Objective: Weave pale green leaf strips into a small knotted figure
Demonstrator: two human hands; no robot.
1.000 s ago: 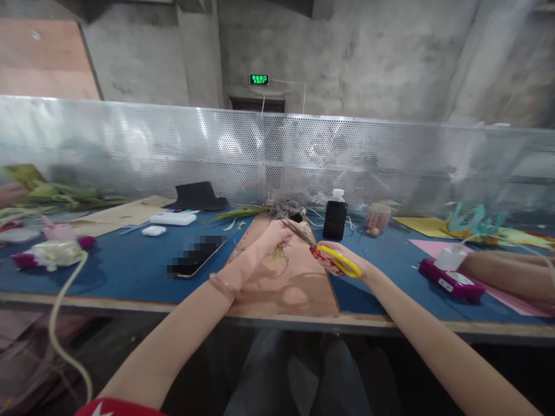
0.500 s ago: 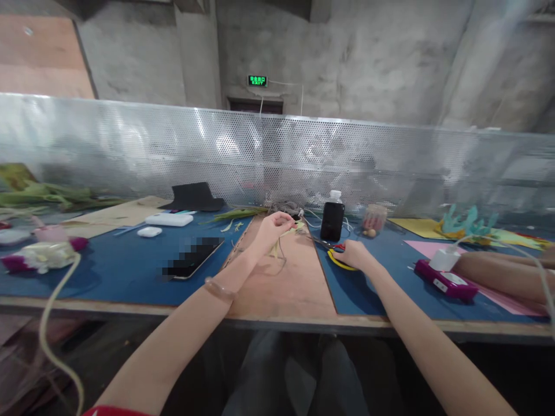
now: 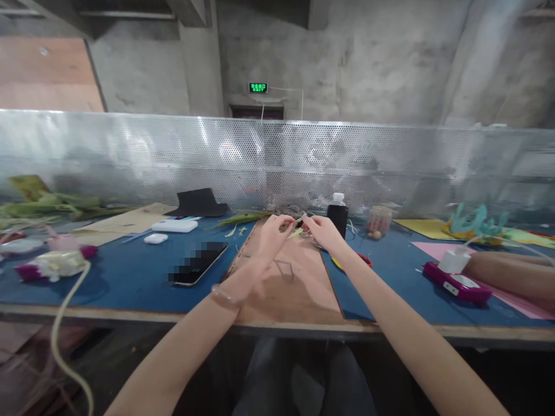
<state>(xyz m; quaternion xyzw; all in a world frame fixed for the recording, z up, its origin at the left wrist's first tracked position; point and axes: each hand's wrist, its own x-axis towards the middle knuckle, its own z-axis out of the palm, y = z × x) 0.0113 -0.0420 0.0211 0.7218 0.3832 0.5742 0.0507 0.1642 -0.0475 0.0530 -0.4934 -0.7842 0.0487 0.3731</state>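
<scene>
My left hand (image 3: 275, 231) is closed in a pinch over the bare wooden strip of the table. At its fingertips is a small pale green plant piece (image 3: 296, 233) with a dark bit at the top. My right hand (image 3: 321, 232) meets it from the other side, thumb and fingers pressed together at the same piece. What exactly the right fingers grip is too small to make out. Scissors with yellow and red handles (image 3: 365, 260) lie on the blue mat, partly hidden behind my right forearm. A thin bent dark strand (image 3: 285, 270) rests on the wood below the hands.
A phone (image 3: 202, 263) and a white earphone case (image 3: 156, 238) lie left. Behind my right hand stand a black phone (image 3: 337, 218) and a clear bottle (image 3: 338, 199). A jar (image 3: 378, 219), purple power strip (image 3: 455, 283) and another person's arm (image 3: 511, 274) are right. Green leaves (image 3: 65, 202) lie far left.
My right hand has let go of the scissors, leaving them on the blue mat, and moved left to meet my left hand. My left hand still holds the plant piece.
</scene>
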